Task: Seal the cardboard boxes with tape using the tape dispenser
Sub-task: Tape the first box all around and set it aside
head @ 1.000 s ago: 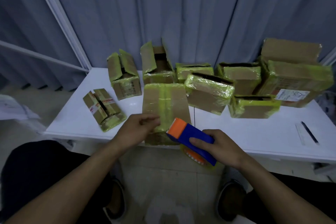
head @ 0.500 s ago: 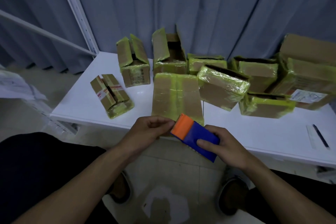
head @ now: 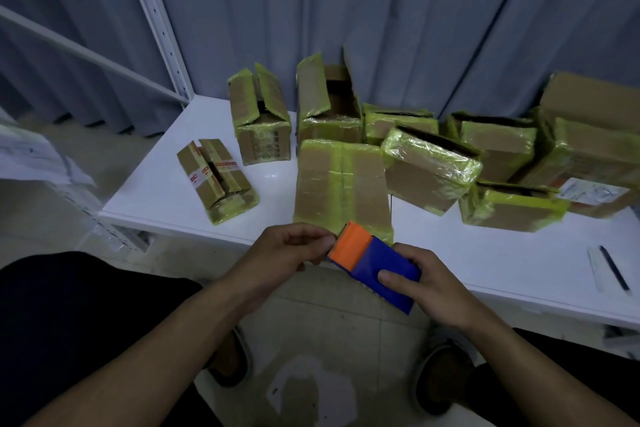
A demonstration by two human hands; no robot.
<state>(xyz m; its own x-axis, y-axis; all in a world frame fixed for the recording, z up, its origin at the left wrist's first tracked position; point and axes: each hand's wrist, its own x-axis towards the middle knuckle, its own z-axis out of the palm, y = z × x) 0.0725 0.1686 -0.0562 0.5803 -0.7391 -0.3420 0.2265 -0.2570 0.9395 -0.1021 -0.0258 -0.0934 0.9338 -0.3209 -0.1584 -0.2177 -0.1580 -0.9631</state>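
My right hand (head: 440, 284) grips the tape dispenser (head: 377, 263) just before the nearest cardboard box (head: 343, 184); my left hand (head: 287, 253) pinches its orange mouth. A loose tape end could slip back or stick to itself.

— Where is the tape dispenser (head: 375, 270)?
— Lower centre of the frame, just off the near edge of the counter (head: 156, 194). It has a blue body and an orange head tilted to the upper left, and it sits in the right grip (head: 440, 288).
— And the cardboard boxes (head: 429, 173)?
— On the counter, wrapped in yellow-green tape. A closed box (head: 343, 191) lies at centre. A small box (head: 216, 177) sits to its left, seam gaping. Two open-flapped boxes (head: 259, 121) stand behind, and more crowd the right.
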